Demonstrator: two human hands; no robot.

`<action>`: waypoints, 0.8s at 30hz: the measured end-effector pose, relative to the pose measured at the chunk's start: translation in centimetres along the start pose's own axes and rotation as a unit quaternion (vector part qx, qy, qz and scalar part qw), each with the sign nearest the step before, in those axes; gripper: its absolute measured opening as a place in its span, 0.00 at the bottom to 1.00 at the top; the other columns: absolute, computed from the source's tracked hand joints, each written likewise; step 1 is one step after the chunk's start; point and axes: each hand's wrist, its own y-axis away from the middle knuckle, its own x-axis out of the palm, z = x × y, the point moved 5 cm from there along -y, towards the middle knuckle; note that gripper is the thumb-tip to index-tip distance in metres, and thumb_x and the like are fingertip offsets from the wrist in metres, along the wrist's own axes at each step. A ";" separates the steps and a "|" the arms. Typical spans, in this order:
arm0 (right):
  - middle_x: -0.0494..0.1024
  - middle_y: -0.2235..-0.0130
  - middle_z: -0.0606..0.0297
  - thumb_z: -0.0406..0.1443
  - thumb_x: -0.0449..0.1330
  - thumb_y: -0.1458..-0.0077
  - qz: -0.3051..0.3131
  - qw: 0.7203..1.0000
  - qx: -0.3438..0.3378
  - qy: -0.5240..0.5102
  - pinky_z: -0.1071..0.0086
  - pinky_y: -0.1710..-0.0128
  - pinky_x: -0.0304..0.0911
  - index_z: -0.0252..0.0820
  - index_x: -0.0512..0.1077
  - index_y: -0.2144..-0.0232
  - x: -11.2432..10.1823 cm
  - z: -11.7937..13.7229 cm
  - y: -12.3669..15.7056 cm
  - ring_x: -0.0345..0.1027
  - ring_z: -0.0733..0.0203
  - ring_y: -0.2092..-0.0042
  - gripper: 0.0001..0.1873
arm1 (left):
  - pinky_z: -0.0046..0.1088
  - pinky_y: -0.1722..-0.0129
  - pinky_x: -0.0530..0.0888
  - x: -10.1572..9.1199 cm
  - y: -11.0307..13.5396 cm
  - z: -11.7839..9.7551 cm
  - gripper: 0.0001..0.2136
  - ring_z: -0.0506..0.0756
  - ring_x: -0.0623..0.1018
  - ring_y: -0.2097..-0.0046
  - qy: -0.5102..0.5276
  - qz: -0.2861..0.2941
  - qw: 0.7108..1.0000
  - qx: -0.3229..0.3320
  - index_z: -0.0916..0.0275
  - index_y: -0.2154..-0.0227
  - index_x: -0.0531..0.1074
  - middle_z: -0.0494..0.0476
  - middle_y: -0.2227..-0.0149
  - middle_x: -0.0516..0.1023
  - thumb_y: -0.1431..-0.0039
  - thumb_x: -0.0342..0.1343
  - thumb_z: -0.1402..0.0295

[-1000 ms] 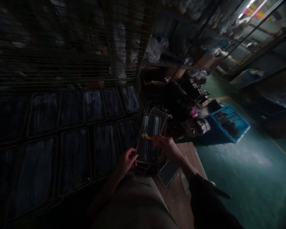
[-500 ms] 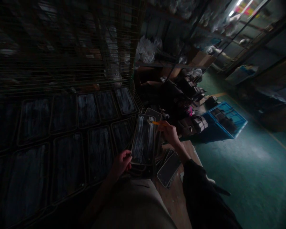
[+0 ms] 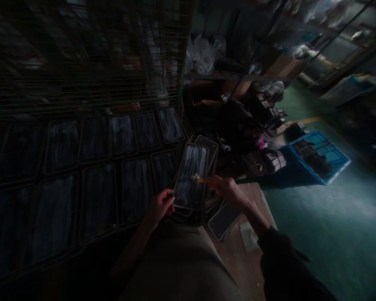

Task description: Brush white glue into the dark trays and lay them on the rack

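Panel in work: your dark rectangular panel w/ rounded corners and pale rim (image 3: 188, 190) sits tilted atop a pile, just in front of you; pale streaks run lengthwise over most of it, near end darker, so prob. mostly coated, not finished.
Brush: small brush w/ orange handle and pale bristles (image 3: 201, 180), tip about mid-panel, looks to be touching; too dim to be sure.
R hand: your right hand (image 3: 228, 190) has fingers clamped on the brush handle.
L hand: your left hand (image 3: 161, 203) pinches the panel's near-left corner, thumb on top.
Pile: more dark rimmed panels (image 3: 212, 146) under and behind yours; the bit showing at the far end has no streaks, so prob. left to do.
Rows: pale-streaked dark panels (image 3: 61, 213) laid in two rows to your L, look done; some dimmer, coat hard to judge.
Side stack: plain dark panels w/ light rims (image 3: 224, 221) near your R forearm, no streaks seen, prob. also left.
Table: light-brown wooden tabletop (image 3: 238, 269) under that stack.
Beyond: thin metal wire mesh (image 3: 113, 94) behind the rows; blue open-top crate (image 3: 301, 171) on the green floor (image 3: 303, 217), well apart, contents unclear.
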 end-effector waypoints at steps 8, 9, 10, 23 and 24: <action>0.78 0.65 0.65 0.39 0.49 0.33 0.040 0.992 0.046 -0.111 0.76 0.66 0.67 0.44 0.69 0.49 1.7 1.9 5.6 0.75 0.64 0.65 0.15 | 0.21 0.82 0.69 0.4 1.1 -0.6 0.18 0.48 0.74 0.79 0.030 -0.011 0.999 -0.033 0.66 0.58 0.68 0.50 0.73 0.74 0.49 0.58 0.61; 0.78 0.65 0.65 0.39 0.49 0.33 0.021 0.990 0.056 -0.131 0.75 0.65 0.68 0.44 0.69 0.49 1.8 1.8 5.6 0.75 0.64 0.64 0.15 | 0.21 0.82 0.69 0.4 1.2 -0.9 0.18 0.48 0.74 0.79 0.026 -0.013 0.999 -0.032 0.66 0.58 0.68 0.50 0.74 0.74 0.50 0.58 0.61; 0.78 0.65 0.64 0.40 0.49 0.33 0.000 0.986 0.066 -0.155 0.75 0.65 0.68 0.43 0.68 0.49 2.0 1.7 5.6 0.75 0.64 0.64 0.15 | 0.21 0.82 0.69 0.5 1.3 -1.1 0.18 0.49 0.74 0.79 0.022 -0.015 0.999 -0.031 0.66 0.58 0.69 0.49 0.75 0.74 0.50 0.58 0.61; 0.77 0.70 0.64 0.44 0.49 0.35 -0.229 0.956 0.106 -0.150 0.72 0.67 0.70 0.39 0.69 0.55 -2.5 -3.3 4.1 0.74 0.61 0.69 0.16 | 0.22 0.82 0.67 1.0 1.3 -1.4 0.20 0.50 0.72 0.80 -0.048 -0.023 0.998 -0.034 0.67 0.56 0.68 0.48 0.79 0.74 0.51 0.58 0.60; 0.77 0.69 0.64 0.43 0.49 0.35 -0.239 0.959 0.087 -0.125 0.72 0.66 0.69 0.40 0.69 0.54 -3.0 -3.6 3.3 0.75 0.61 0.68 0.16 | 0.22 0.82 0.67 1.1 1.2 -1.4 0.21 0.50 0.73 0.80 -0.044 -0.022 0.998 -0.035 0.67 0.56 0.68 0.49 0.79 0.74 0.52 0.58 0.60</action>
